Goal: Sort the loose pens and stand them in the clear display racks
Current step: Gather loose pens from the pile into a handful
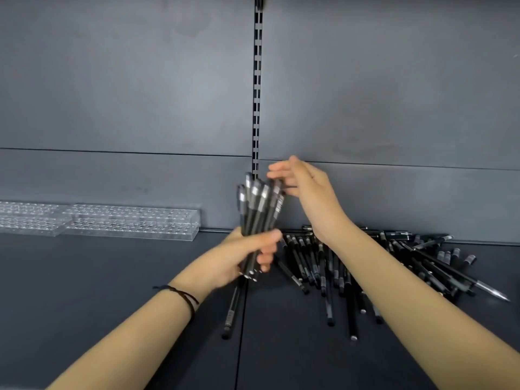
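A bundle of black pens (257, 218) stands almost upright in the left hand (247, 256), which grips it around the lower part, with the thumb across the front; the silver parts of the pens point up. The right hand (305, 187) is at the top of this bundle, on its right side, and its fingers (274, 171) reach the upper end of the rightmost pen. Both hands are blurred here, so I cannot tell if the right hand really pinches that pen or only touches it. Just below the bundle, one single pen (232, 312) lies on the dark shelf (112, 319); its upper end is hidden under the left hand. To the right of the bundle and lower, a pile of loose pens (408, 263) lies on the shelf, and the right forearm covers the middle of it. Far to the left of the bundle, two clear racks (126, 220) stand end to end against the back wall (112, 94); only rows of round holes can be seen in them, and the left one is cut off by the picture edge. Behind the bundle a slotted metal strip (256, 94) goes up the wall. A black cord (184, 298) is around the left wrist.
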Demonstrator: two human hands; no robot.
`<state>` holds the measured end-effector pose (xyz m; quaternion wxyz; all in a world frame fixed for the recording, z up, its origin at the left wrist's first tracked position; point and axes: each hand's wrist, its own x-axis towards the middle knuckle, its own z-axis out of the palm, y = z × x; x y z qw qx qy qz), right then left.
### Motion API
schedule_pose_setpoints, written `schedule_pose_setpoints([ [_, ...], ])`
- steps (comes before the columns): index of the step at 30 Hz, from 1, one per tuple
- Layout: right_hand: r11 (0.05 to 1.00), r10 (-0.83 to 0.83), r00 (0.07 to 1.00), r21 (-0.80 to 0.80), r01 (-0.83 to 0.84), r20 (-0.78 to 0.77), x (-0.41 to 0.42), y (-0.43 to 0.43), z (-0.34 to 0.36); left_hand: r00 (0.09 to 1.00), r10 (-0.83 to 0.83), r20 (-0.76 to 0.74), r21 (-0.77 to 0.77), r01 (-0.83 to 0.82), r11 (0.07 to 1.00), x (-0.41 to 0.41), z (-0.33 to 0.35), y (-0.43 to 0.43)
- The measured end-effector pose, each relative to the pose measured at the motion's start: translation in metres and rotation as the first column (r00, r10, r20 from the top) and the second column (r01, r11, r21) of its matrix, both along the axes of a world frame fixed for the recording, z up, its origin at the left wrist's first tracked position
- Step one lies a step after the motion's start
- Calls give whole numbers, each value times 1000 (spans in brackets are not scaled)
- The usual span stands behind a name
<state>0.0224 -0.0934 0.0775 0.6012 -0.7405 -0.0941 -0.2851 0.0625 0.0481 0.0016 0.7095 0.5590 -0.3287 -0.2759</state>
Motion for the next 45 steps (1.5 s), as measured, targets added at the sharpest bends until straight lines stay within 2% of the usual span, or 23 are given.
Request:
schedule_pose_setpoints([
  [3,995,9,980,-99,-29,-200,-2,-7,-14,961,97,-260,-151,-140,978,20,5,26],
  [5,966,-16,924,-243,-84,-382,-5,-12,-34,924,172,-342,-178,-244,953,33,-4,45],
  [6,930,-78,902,-358,-88,-424,-5,-16,-45,904,233,-359,-146,-301,943,37,-9,52],
  [9,731,-307,882,-682,-23,-358,-6,-28,-75,858,358,-369,-33,-397,917,44,-16,57],
  [12,549,-404,872,-835,-9,-275,-13,-30,-90,860,328,-390,-7,-359,933,44,-16,55],
  [14,494,-369,898,-869,-28,-239,-19,-26,-96,869,301,-393,12,-323,946,45,-20,53],
  [19,631,-138,952,-766,-127,-272,-23,-20,-99,883,253,-396,46,-256,966,39,-23,42],
  [21,686,-134,962,-723,-83,-237,-19,-25,-99,883,256,-393,51,-257,965,36,-22,39],
  [24,743,-243,951,-667,55,-193,-11,-37,-97,876,272,-398,40,-280,959,32,-23,37],
  [27,722,-329,922,-684,106,-204,5,-52,-87,868,288,-404,26,-304,952,31,-25,34],
  [32,693,-426,845,-717,76,-322,44,-67,-73,872,298,-388,49,-303,952,28,-23,34],
  [38,652,-455,788,-757,-23,-415,58,-51,-77,890,297,-347,90,-283,955,28,-18,33],
  [45,635,-504,665,-759,-147,-550,71,-43,-70,909,306,-284,143,-275,951,29,-19,30],
])
